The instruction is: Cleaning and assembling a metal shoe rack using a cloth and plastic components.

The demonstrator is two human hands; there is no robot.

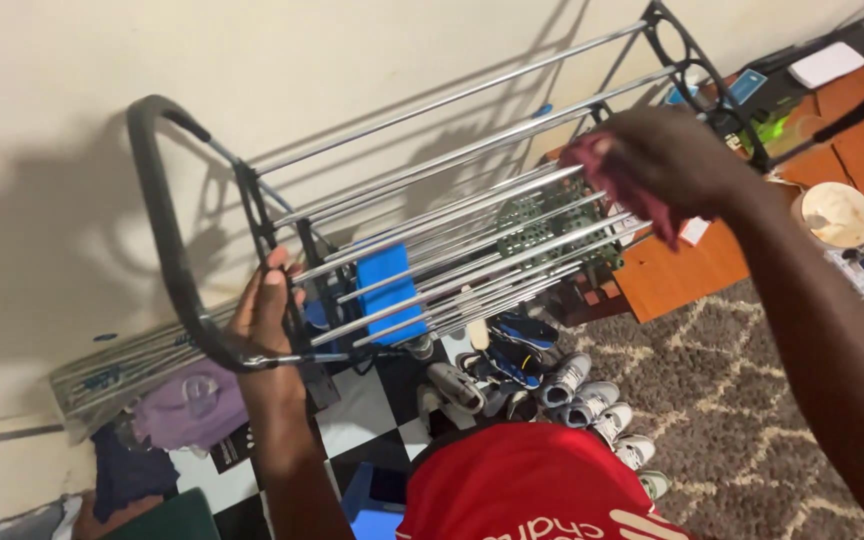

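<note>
Gripping the black end frame [177, 270] of the metal rack [452, 220] with my left hand [267, 310], fingers curled shut around it, I press a maroon cloth [602, 165], bunched in my closed right hand [667, 165], against the upper chrome rails; sneakers [582, 400] lie below.

Lighting: warm, moderately bright indoor light. Hard dark shadows of the rack [432, 200] are cast on the cream wall [52, 120]. Right hand [652, 165] is blurred. Slight glare is seen on metal rods.
</note>
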